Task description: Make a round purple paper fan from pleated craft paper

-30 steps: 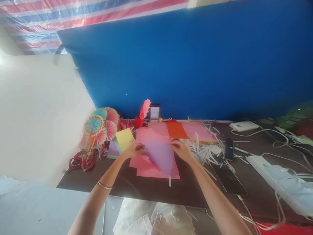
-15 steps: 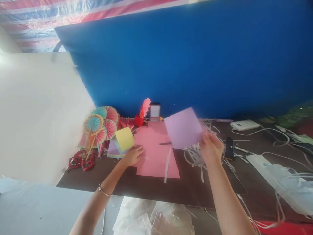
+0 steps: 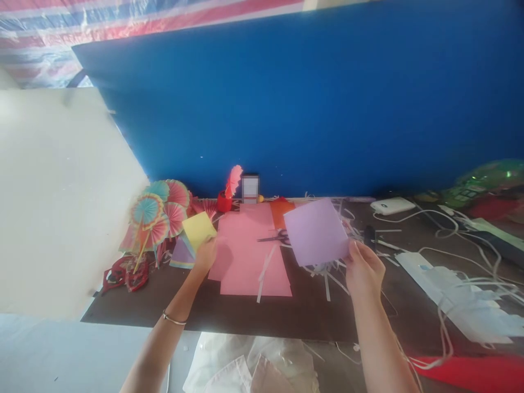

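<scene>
My right hand [image 3: 365, 267] pinches a square sheet of purple paper [image 3: 315, 232] by its lower right corner and holds it raised over the right side of the table. On the left, my left hand [image 3: 206, 255] has its fingers closed at the lower right corner of a yellow paper square [image 3: 196, 229]; the fingertips are a little blurred. Blue and purple sheets [image 3: 182, 254] lie under the yellow one. Between my hands are stacked pink sheets [image 3: 245, 248], with black-handled scissors [image 3: 272, 238] and white paper strips [image 3: 264, 275] on top.
Folded paper fans [image 3: 155, 210] and a red item [image 3: 126, 273] sit at the left. Behind the pink sheets are a red pot [image 3: 224, 202] and an orange sheet [image 3: 281, 214]. A white device [image 3: 393, 206], cables and a white power strip [image 3: 444, 292] occupy the right.
The purple sheet, first between both hands, moved right in my right hand, uncovering the scissors and strips. My left hand went left, from the pink sheets to the yellow paper. The view shifted slightly.
</scene>
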### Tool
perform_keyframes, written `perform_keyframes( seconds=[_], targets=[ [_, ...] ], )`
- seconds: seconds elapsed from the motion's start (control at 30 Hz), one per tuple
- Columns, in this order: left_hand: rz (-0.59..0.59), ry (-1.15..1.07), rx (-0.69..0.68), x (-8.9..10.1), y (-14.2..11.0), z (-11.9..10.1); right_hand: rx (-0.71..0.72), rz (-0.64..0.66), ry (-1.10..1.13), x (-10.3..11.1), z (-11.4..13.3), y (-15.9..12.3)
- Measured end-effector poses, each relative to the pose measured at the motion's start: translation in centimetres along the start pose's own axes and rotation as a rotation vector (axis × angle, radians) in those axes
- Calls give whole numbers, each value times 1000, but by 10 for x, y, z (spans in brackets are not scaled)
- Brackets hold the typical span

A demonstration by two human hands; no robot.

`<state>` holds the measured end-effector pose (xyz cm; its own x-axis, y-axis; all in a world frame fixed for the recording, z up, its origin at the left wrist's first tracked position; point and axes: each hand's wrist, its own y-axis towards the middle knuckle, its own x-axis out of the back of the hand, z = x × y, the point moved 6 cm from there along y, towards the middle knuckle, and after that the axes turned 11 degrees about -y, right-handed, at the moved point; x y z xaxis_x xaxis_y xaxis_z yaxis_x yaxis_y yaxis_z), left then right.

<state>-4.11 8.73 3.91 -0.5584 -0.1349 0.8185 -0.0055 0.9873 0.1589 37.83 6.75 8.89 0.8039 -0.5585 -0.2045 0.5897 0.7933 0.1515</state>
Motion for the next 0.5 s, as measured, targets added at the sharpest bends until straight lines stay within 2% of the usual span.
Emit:
perform_keyframes(
  seconds=[0.07, 0.1, 0.13, 0.2, 0.3, 0.4, 0.5],
  targets=[
    [-195, 146, 60, 10, -2, -12, -8, -9, 10, 0, -3, -2],
    [-238, 184, 56, 8, -3, -22, -16, -10, 15, 0, -4, -3],
    [-228, 193, 24, 0, -6, -35, -26, -8, 17, -1, -4, -4],
    [-83, 151, -125, -28, -13, -69, -47, -2, 13, -1, -6, -7],
    [96, 35, -273, -70, -34, -116, -61, -9, 1, 1, -6, -10],
    [224, -61, -286, -101, -50, -154, -68, -31, 10, 5, -7, -12],
    [296, -177, -275, -118, -56, -190, -82, -43, 32, 2, -9, -14]
  ],
)
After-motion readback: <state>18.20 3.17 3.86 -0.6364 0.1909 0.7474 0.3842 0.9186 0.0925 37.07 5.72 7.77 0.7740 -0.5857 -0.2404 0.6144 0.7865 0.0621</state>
